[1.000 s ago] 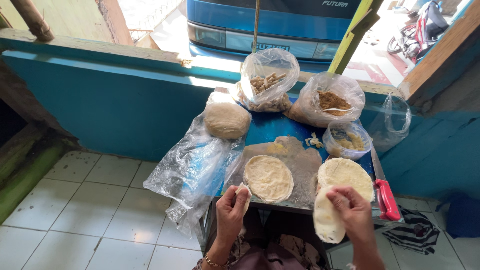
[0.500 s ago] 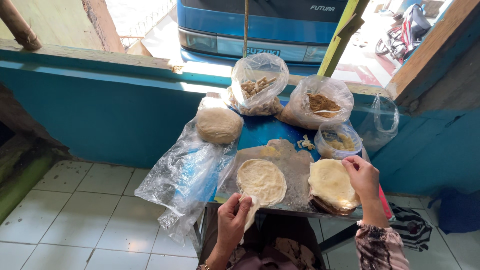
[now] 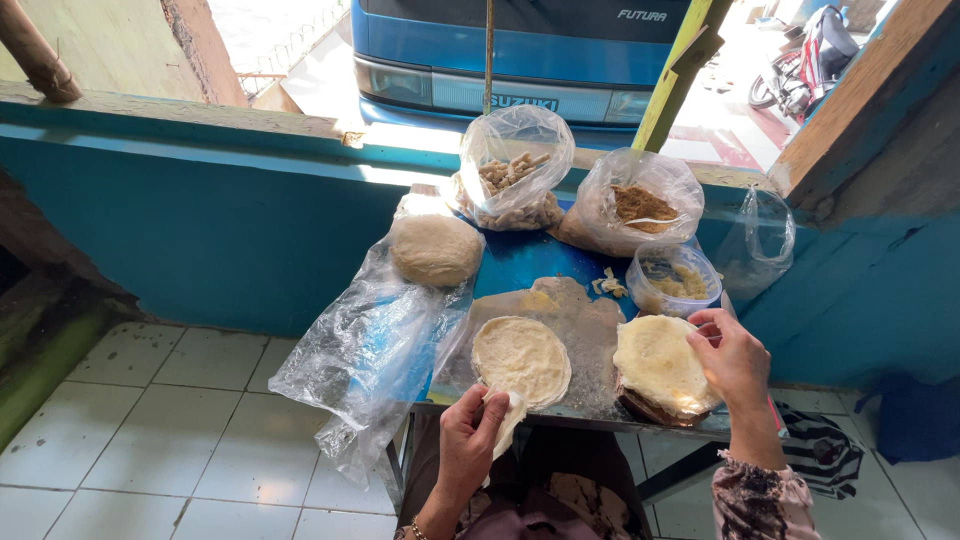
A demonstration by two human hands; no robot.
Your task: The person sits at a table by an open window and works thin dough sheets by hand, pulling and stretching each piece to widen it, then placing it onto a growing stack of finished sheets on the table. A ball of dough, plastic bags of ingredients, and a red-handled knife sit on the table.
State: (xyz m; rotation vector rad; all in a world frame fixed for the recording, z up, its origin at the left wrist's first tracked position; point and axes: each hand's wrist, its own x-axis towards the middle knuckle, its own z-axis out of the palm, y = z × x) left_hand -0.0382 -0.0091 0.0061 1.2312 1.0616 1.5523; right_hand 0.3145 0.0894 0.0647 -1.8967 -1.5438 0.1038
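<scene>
Head view looks down over my small blue table (image 3: 530, 262), set against a teal wall (image 3: 200, 230). My left hand (image 3: 470, 440) is at the near edge, thumb and fingers pinching the near flap of the flat dough round (image 3: 522, 356). That round lies on a floured plastic sheet (image 3: 585, 330), which I judge keeps it from sticking to the table. My right hand (image 3: 733, 358) rests with curled fingers on the far right rim of a second dough round (image 3: 660, 362), which sits on top of a stack at the near right corner, where finished pieces stay out of the working space.

At the far left, a ball of dough (image 3: 435, 250) rests on a crumpled clear bag (image 3: 370, 350) that hangs over the table edge. At the far side stand two open plastic bags, one with pale chunks (image 3: 512, 175) and one with brown filling (image 3: 640, 205), and a small clear tub (image 3: 675, 280) is just near them, all within easy reach of the sheet. Scraps of dough (image 3: 608, 285) lie beside the tub.
</scene>
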